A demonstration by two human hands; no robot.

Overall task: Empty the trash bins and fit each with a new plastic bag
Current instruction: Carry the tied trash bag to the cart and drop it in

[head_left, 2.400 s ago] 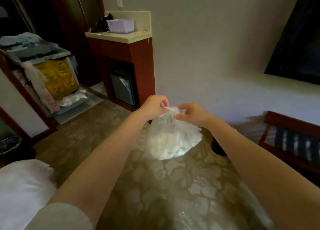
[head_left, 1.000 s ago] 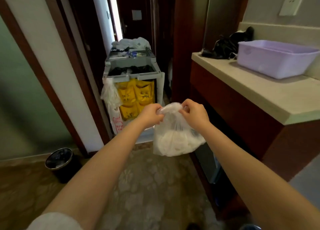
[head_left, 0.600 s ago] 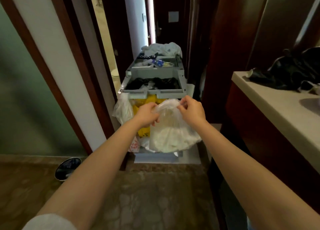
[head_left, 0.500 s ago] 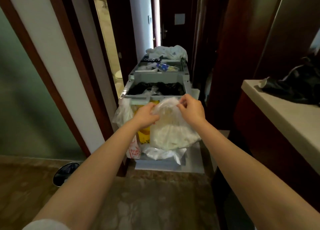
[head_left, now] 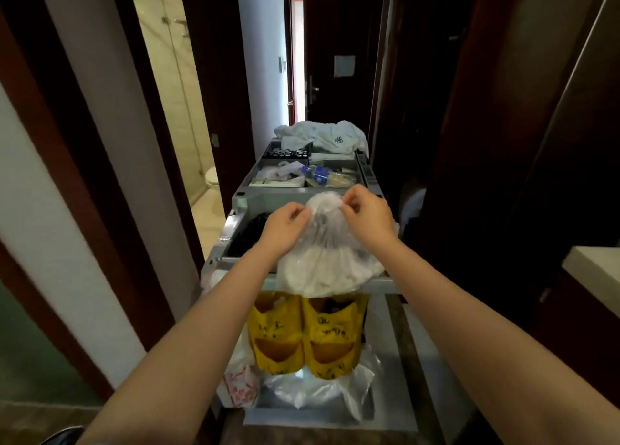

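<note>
The grey housekeeping cart (head_left: 240, 206) stands in front of me in the passage. A crumpled white towel (head_left: 322, 139) lies on its far end. A water bottle (head_left: 317, 175) lies in the tray compartment among what may be paper packets. A yellow pocket organiser (head_left: 305, 334) hangs on its near face, and clear plastic bags (head_left: 318, 391) lie on the bottom shelf (head_left: 335, 423).

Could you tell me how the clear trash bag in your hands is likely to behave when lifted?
Probably floppy: the trash bag sags into a bulge below where the left hand and right hand pinch its gathered top. Likely light for its size, as fingertip pinches seem to carry it. Its see-through film could tear.
</note>
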